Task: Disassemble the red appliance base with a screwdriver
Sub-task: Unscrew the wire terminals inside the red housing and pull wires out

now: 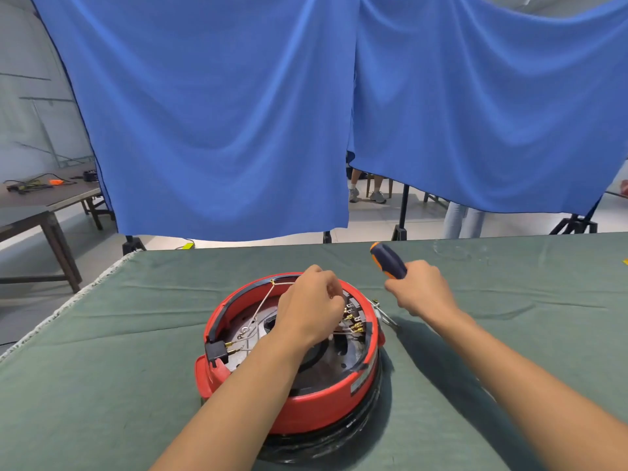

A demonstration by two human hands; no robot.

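The round red appliance base (316, 409) lies upside down on the green cloth, its inside open with wires, brass terminals and a grey metal plate showing. My left hand (311, 305) hovers over its far inner part, fingers curled near the terminals; what it pinches, if anything, is hidden. My right hand (419, 287) is just right of the base, closed around a screwdriver (389, 260) with a dark blue and orange handle that points up and to the left. The screwdriver's shaft is hidden by the hand. A small metal part (382, 312) sticks out at the base's right rim.
The table wears a green cloth (136, 334) whose left edge runs diagonally. Blue curtains (238, 113) hang behind the far edge. A clear plastic piece (455, 253) lies far right on the cloth. Other tables stand at left; a person's legs show beyond the curtains.
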